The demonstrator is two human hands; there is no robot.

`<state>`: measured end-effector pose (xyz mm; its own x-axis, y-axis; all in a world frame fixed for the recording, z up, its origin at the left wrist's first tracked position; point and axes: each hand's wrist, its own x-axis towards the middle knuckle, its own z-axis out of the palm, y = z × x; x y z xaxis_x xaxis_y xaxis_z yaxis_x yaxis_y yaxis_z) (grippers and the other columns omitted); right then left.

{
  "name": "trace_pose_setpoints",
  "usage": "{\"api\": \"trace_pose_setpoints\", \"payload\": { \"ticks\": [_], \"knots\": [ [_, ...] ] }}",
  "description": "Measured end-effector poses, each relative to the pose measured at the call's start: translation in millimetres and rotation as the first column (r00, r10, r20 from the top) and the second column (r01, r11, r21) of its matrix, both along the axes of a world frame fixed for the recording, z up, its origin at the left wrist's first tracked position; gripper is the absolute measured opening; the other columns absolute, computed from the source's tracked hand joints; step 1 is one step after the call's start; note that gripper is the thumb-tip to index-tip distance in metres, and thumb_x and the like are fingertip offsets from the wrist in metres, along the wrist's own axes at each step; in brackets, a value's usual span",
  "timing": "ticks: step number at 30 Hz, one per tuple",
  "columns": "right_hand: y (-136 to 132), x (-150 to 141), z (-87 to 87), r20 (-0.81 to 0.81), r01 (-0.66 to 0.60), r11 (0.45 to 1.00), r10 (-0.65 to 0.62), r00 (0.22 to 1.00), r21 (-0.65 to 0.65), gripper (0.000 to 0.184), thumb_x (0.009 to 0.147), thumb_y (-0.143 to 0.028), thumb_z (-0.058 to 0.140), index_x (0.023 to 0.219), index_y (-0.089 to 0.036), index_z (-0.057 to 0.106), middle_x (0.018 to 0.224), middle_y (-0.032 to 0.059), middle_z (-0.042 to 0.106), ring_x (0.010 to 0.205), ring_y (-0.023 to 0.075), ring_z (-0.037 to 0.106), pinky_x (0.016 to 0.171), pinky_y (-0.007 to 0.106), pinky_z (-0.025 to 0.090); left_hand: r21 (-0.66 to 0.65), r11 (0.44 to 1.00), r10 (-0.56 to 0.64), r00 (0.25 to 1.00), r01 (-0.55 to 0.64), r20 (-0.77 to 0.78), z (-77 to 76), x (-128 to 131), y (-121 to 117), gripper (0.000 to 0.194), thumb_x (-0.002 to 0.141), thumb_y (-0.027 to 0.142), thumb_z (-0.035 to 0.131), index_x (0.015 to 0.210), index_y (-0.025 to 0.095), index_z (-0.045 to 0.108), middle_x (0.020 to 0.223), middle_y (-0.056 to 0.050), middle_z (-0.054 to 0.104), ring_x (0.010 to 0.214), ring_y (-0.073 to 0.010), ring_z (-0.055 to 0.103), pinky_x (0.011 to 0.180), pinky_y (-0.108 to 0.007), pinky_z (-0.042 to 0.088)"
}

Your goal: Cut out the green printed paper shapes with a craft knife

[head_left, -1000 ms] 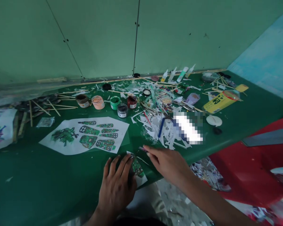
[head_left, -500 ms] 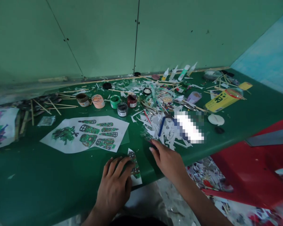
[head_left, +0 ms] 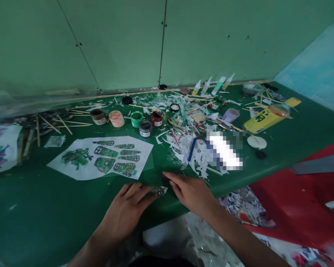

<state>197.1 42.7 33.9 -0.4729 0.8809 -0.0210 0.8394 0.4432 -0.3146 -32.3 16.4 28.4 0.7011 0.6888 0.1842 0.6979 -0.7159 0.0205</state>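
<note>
My left hand (head_left: 125, 209) is near the table's front edge, with thumb and fingers closed over a small painted paper piece (head_left: 160, 191). Only the piece's pointed end, patterned in dark and green, shows beyond the fingertips, directed right. Just right of it is my right hand (head_left: 193, 193), its index finger stretched over a small dark thing in a pinch; most of that thing is hidden, so its kind is unclear. Behind my left hand lies a white paper sheet (head_left: 85, 174) bearing several green and brown painted shapes.
Open paint jars stand behind the sheet, among them a green jar (head_left: 136, 119) and a grey jar (head_left: 145, 128). Paper scraps (head_left: 202, 157) heap beside my right hand. A yellow container (head_left: 263, 119) lies at the right. Thin sticks (head_left: 64, 124) lie at the left.
The painted paper piece has turned from pointing away to pointing right under my left hand. My right hand has moved left, away from the scraps and closer to the piece.
</note>
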Motion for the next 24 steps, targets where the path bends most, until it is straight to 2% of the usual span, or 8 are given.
{"api": "trace_pose_setpoints", "payload": {
  "ticks": [2,4,6,9,13,16,24],
  "knots": [
    [1.4,0.3,1.9,0.025,-0.017,1.0,0.016,1.0,0.002,0.048,0.092,-0.019,0.038,0.139,-0.024,0.05,0.106,0.0066,0.073,0.077,0.0159,0.069,0.064,0.027,0.052,-0.002,1.0,0.027,0.999,-0.027,-0.027,-2.8,4.5,-10.4,0.046,0.08,0.005,0.047,0.12,0.025,0.06,0.115,-0.002,0.069,0.1,-0.0198,0.063,0.085,-0.033,0.049],
    [0.4,0.6,3.1,0.044,-0.038,0.999,0.038,0.998,-0.007,0.05,0.091,-0.019,0.039,0.139,-0.025,0.05,0.101,0.0057,0.074,0.073,0.0158,0.068,0.061,0.027,0.051,0.011,0.995,0.097,0.995,-0.097,-0.019,-8.7,10.7,-23.8,0.046,0.079,0.009,0.048,0.123,0.019,0.059,0.121,-0.006,0.066,0.111,-0.0233,0.058,0.092,-0.037,0.047],
    [-3.1,0.8,3.1,0.06,-0.049,0.998,0.051,0.997,-0.03,0.049,0.091,-0.019,0.039,0.138,-0.027,0.051,0.095,0.0042,0.074,0.07,0.0153,0.068,0.06,0.026,0.049,0.064,0.985,0.161,0.987,-0.161,0.009,-16.8,16.8,-35.9,0.047,0.081,0.012,0.048,0.127,0.018,0.056,0.127,-0.007,0.063,0.122,-0.0254,0.052,0.1,-0.039,0.041],
    [-12.0,2.0,0.9,0.092,-0.034,0.998,0.039,0.995,-0.061,0.047,0.094,-0.022,0.039,0.138,-0.029,0.051,0.091,0.003,0.074,0.068,0.0154,0.067,0.057,0.025,0.046,0.129,0.961,0.235,0.969,-0.243,0.074,-26.9,24.5,-45.6,0.043,0.086,0.024,0.05,0.128,0.018,0.055,0.129,-0.006,0.061,0.123,-0.0264,0.05,0.102,-0.04,0.037],
    [-23.3,5.6,-3.1,0.128,0.035,0.998,-0.028,0.991,-0.05,0.043,0.096,-0.026,0.038,0.136,-0.031,0.053,0.088,0.0023,0.074,0.066,0.0158,0.067,0.052,0.025,0.042,0.095,0.934,0.325,0.929,-0.345,0.178,-27.7,34.5,-44.8,0.041,0.089,0.035,0.05,0.129,0.025,0.055,0.122,-0.003,0.065,0.116,-0.0258,0.053,0.096,-0.041,0.036],
    [-26.9,7.0,-4.2,0.13,0.048,0.999,-0.045,0.99,-0.025,0.043,0.095,-0.026,0.039,0.135,-0.032,0.054,0.089,0.0021,0.074,0.063,0.0146,0.066,0.049,0.025,0.039,0.046,0.922,0.37,0.91,-0.384,0.188,-24.4,40.1,-42.4,0.041,0.087,0.038,0.054,0.126,0.027,0.057,0.12,-0.004,0.065,0.112,-0.0265,0.054,0.093,-0.043,0.037],
    [-26.1,4.4,-2.8,0.102,0.026,1.0,-0.027,0.994,0.015,0.042,0.093,-0.024,0.043,0.13,-0.032,0.059,0.078,0.0004,0.072,0.054,0.0129,0.061,0.046,0.026,0.035,0.036,0.921,0.374,0.907,-0.387,0.193,-25.1,41.3,-41.9,0.038,0.087,0.036,0.054,0.123,0.025,0.059,0.119,-0.007,0.064,0.112,-0.0273,0.053,0.094,-0.044,0.036]
  ]
}}
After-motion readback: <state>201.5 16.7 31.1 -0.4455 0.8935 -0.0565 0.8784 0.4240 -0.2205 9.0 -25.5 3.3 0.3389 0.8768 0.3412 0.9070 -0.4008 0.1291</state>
